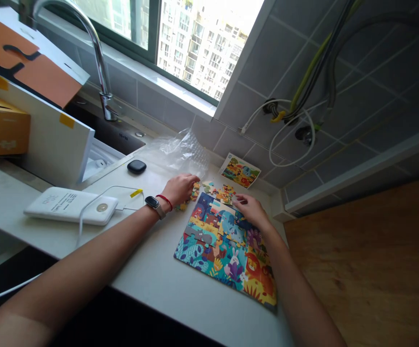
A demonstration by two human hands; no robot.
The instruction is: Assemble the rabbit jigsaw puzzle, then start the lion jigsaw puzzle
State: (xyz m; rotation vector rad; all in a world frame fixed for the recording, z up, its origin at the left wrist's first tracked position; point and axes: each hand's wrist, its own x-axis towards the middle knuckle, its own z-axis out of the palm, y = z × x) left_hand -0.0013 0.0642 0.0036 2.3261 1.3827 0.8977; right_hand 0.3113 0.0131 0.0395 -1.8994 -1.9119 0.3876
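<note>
A colourful animal jigsaw puzzle (231, 260) lies on the white counter, its lower part filled with a lion and a rabbit. Loose puzzle pieces (225, 193) are scattered along its far edge. My left hand (181, 189), wearing a watch and a red cord, is closed over the pieces beyond the puzzle's far left corner; its fingertips hide what they grip, if anything. Over the far right part of the puzzle, my right hand (250, 208) pinches a small pale puzzle piece (235, 198) between thumb and fingers. A picture card (240, 170) of the animals leans against the tiled wall.
Crumpled clear plastic (187, 150) lies behind my left hand. A black oval case (136, 166) and a white power bank (72, 206) with a cable sit to the left. Beyond them are a sink (122, 140), a faucet (101, 72) and boxes (3, 125).
</note>
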